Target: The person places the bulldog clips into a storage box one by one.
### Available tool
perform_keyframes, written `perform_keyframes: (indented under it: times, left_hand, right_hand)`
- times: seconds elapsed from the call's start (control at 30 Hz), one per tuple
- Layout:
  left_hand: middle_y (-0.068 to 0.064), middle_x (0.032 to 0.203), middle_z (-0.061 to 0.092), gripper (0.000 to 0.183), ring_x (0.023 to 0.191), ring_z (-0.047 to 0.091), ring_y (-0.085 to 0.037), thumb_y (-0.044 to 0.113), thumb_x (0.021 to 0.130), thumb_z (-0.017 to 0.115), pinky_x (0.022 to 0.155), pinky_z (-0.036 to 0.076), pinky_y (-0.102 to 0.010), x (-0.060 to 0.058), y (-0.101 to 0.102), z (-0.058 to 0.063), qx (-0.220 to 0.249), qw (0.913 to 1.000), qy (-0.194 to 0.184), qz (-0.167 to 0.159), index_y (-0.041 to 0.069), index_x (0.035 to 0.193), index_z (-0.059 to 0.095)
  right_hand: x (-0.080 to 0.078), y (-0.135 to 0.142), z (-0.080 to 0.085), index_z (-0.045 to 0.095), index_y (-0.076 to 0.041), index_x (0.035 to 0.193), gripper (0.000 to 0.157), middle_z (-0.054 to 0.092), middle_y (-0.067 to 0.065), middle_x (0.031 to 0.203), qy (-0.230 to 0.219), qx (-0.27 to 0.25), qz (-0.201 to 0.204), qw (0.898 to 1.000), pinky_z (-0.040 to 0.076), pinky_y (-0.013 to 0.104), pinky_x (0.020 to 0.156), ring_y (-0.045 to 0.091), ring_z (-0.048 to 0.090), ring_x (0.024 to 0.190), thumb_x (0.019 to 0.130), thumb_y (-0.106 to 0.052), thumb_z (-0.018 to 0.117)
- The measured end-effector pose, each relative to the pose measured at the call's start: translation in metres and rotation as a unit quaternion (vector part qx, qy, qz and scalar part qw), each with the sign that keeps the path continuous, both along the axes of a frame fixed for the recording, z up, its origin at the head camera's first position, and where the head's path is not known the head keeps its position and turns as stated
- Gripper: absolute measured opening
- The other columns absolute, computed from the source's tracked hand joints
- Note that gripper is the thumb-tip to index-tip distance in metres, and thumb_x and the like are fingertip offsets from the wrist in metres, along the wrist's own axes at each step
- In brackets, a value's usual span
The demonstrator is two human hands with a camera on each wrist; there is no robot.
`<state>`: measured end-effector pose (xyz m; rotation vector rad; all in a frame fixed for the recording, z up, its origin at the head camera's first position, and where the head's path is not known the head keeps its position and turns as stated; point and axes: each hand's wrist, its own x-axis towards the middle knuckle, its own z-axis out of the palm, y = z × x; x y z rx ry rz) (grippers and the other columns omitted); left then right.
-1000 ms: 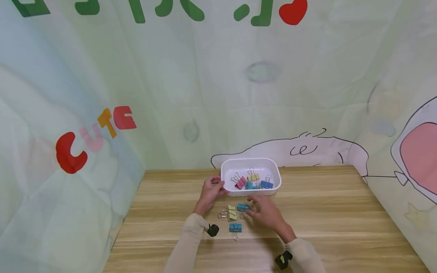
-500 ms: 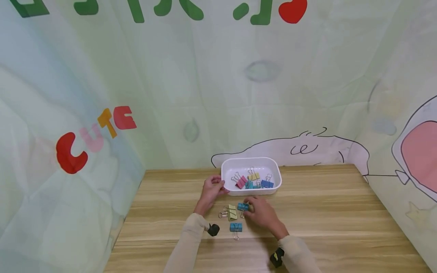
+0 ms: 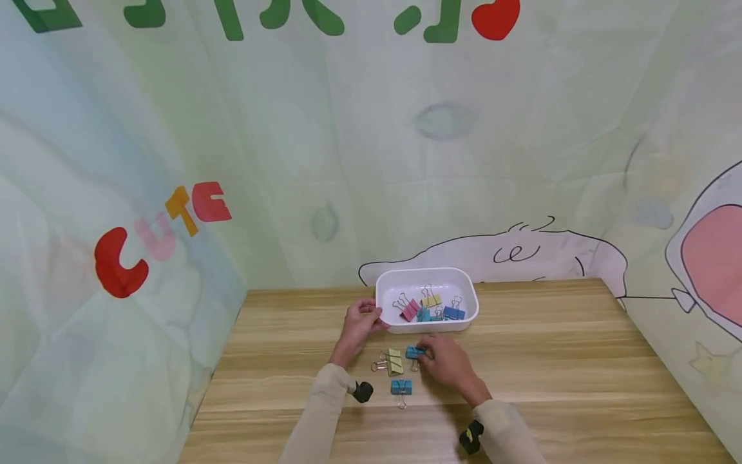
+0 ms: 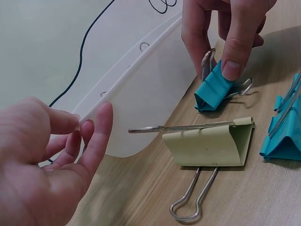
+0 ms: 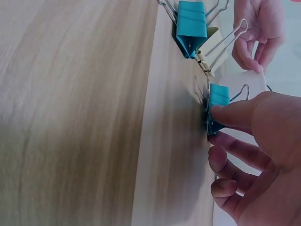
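In the head view my left hand (image 3: 356, 330) pinches the near left corner of a white plastic box (image 3: 426, 327) between thumb and fingers. The thumb and index finger of my right hand (image 3: 451, 368) grip a small blue binder clip (image 4: 212, 92), low over the table. A pale yellow binder clip (image 4: 207, 149) lies just left of it, its wire handles spread. Closer to the person lies a second blue binder clip (image 5: 192, 20), which nothing touches.
Inside the box, pink (image 3: 410, 310), yellow (image 3: 431, 300) and blue (image 3: 454, 313) binder clips lie with a teal one (image 3: 424, 314). The box stands at the back edge of the wooden table (image 3: 551, 361), by a printed cloth backdrop (image 3: 359, 161).
My right hand has closed in from the right and taken hold of the blue binder clip, which has shifted slightly right. My left hand stays on the box.
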<state>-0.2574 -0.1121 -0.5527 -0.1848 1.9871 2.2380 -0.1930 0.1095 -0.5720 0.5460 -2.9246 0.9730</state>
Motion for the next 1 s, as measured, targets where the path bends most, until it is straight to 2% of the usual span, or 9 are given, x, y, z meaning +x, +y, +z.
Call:
perform_keyframes:
  times: [0.23,0.43,0.7,1.0]
  left_hand:
    - [-0.02,0.115,0.051,0.035,0.085,0.067,-0.025,-0.002,0.104,0.057,0.08,0.067,-0.032,0.001,0.0,0.001,-0.002,1.0,0.004,-0.005,-0.015,0.135,0.046]
    - [-0.019,0.114,0.052,0.035,0.081,0.065,-0.02,-0.001,0.104,0.058,0.079,0.068,-0.031,0.0,-0.001,-0.001,-0.007,1.0,0.004,-0.004,-0.015,0.135,0.046]
    - [-0.019,0.114,0.051,0.035,0.085,0.066,-0.024,-0.002,0.104,0.057,0.08,0.068,-0.032,-0.001,-0.001,-0.005,-0.001,1.0,0.007,-0.002,-0.016,0.134,0.046]
    - [-0.02,0.115,0.05,0.036,0.089,0.067,-0.029,-0.002,0.104,0.057,0.081,0.067,-0.032,-0.001,-0.002,-0.004,0.008,0.9999,0.012,-0.008,-0.016,0.135,0.044]
  right_hand:
    - [0.001,0.004,0.004,0.077,-0.013,0.097,0.009,0.068,-0.003,0.09,-0.004,-0.012,0.002,1.0,0.055,0.033,0.068,0.013,0.055,0.078,0.089,-0.01,0.08]
    - [0.001,0.006,0.007,0.075,-0.014,0.095,0.005,0.067,-0.007,0.086,0.001,-0.013,-0.003,1.0,0.054,0.029,0.063,0.01,0.055,0.073,0.091,-0.013,0.078]
    - [-0.003,0.006,0.031,0.077,-0.014,0.097,0.006,0.074,-0.001,0.095,0.04,-0.028,-0.014,0.999,0.06,0.037,0.078,0.016,0.066,0.087,0.091,-0.012,0.079]
    - [-0.012,0.005,0.05,0.077,-0.01,0.1,0.011,0.075,0.005,0.097,0.073,-0.027,-0.01,0.997,0.062,0.043,0.085,0.025,0.07,0.094,0.089,-0.013,0.08]
